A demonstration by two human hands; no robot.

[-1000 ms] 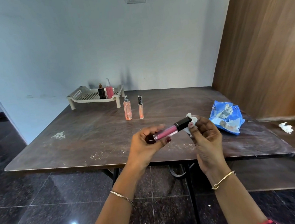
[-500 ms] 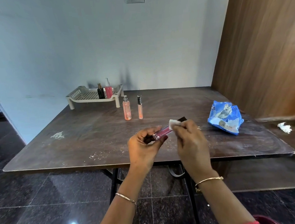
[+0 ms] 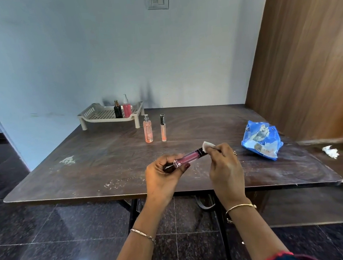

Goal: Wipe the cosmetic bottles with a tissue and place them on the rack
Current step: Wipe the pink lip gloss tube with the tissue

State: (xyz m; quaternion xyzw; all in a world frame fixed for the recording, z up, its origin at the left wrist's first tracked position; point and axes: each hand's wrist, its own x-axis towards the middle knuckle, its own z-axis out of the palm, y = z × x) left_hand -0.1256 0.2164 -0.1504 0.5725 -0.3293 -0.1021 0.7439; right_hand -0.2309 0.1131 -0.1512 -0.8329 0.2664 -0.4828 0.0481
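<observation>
— What's the room like?
— A dark brown, scuffed wooden surface with pale powdery smears stands against a plain pale blue wall. A brown wood-grain panel rises at the right, and glossy black stone floor tiles lie below.
— And what's on it?
— At the far left corner a cream perforated plastic rack carries a small black square bottle and a pink spray bottle, side by side. Just in front stand a clear peach pump bottle and a slim peach tube with a black cap, both upright. A crinkled blue plastic packet lies at the right, with a crumpled white tissue beyond it.
— The hands?
— The left hand has its grip curled round the base of a clear pink lip-gloss tube, held tilted above the near edge. The right hand pinches a small white tissue piece against the tube's black cap.
— Any change?
— Half a second ago the tissue sat lower on the tube; now it is at the cap end, with more black showing
</observation>
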